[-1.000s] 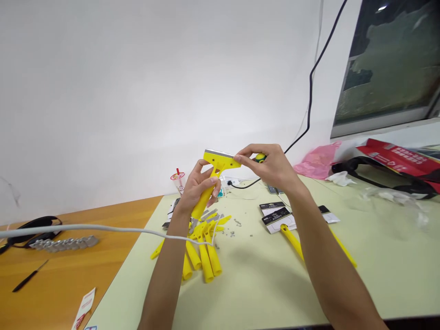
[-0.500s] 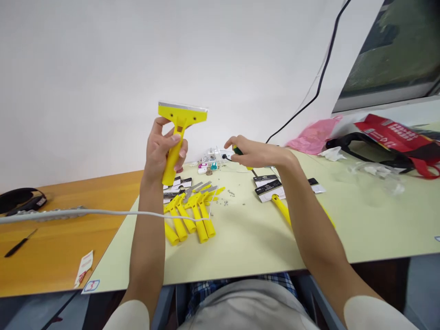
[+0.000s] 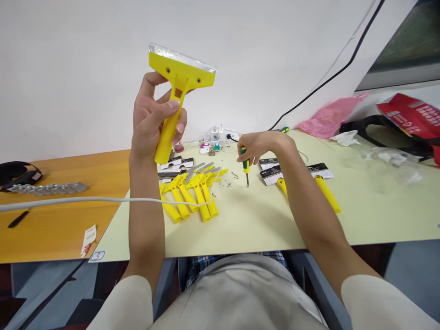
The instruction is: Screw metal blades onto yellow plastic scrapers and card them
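Note:
My left hand (image 3: 151,117) is closed around the handle of a yellow scraper (image 3: 182,71), raised in front of the wall. Its wide head points up, with a silvery strip along the edge and two holes in its face. In my right hand (image 3: 256,145) is a green and yellow screwdriver (image 3: 245,166), shaft down, its tip at or just above the table among small screws. Loose screws (image 3: 234,174) lie to the left of the tip. Several yellow scraper handles (image 3: 195,183) rest below and between my hands, with flat grey blades (image 3: 206,167) behind them.
Carded scrapers (image 3: 326,192) lie beside my right forearm. A white cable (image 3: 103,199) crosses in front of my left forearm. At the back are a power strip (image 3: 216,134) and a black cord (image 3: 323,87). A pink bag (image 3: 330,117) and red bag (image 3: 412,114) lie right.
The scraper in my left hand has risen and appears closer. My right hand has turned the screwdriver to point downward and brought its tip near the screws. The view has shifted a little.

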Available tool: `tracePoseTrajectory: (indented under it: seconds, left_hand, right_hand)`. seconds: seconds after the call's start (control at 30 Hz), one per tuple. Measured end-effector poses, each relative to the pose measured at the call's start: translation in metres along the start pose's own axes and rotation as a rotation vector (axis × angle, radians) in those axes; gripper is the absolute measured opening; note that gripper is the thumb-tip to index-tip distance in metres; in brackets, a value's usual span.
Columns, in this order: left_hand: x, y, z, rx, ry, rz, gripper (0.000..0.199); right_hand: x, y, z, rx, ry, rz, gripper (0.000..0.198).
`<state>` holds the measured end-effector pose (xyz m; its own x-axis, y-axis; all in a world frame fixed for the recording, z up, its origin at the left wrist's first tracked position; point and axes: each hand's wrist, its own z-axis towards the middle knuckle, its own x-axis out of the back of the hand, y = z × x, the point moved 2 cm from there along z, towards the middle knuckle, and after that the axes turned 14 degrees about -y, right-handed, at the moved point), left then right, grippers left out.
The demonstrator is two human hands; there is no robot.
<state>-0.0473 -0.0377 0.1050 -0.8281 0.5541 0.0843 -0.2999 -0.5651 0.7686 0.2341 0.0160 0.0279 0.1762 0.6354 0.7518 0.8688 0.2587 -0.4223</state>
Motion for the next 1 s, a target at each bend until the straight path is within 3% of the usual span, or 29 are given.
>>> tracePoseTrajectory:
  seconds: [0.2, 0.57, 0.73, 0.87, 1.0]
  left_hand:
    - [-0.008, 0.001, -0.002, 0.031, 0.040, 0.004, 0.036]
    - [-0.009, -0.007, 0.001, 0.025, -0.059, 0.084, 0.038]
    - [-0.012, -0.008, 0.001, 0.040, -0.084, 0.096, 0.037]
    - [-0.016, -0.010, 0.002, 0.013, -0.112, 0.082, 0.036]
    - [-0.019, -0.011, 0.002, -0.006, -0.155, 0.062, 0.032]
  right_hand:
    - [0.003, -0.008, -0.016, -0.198, -0.030, 0.016, 0.012]
    - [0.002, -0.019, -0.021, -0.228, -0.052, -0.027, 0.012]
    - [0.000, -0.028, -0.025, 0.005, -0.036, -0.017, 0.017]
    - [-0.008, -0.039, -0.007, 0.233, -0.127, 0.008, 0.027]
    - [-0.018, -0.049, 0.015, 0.348, -0.129, -0.049, 0.032]
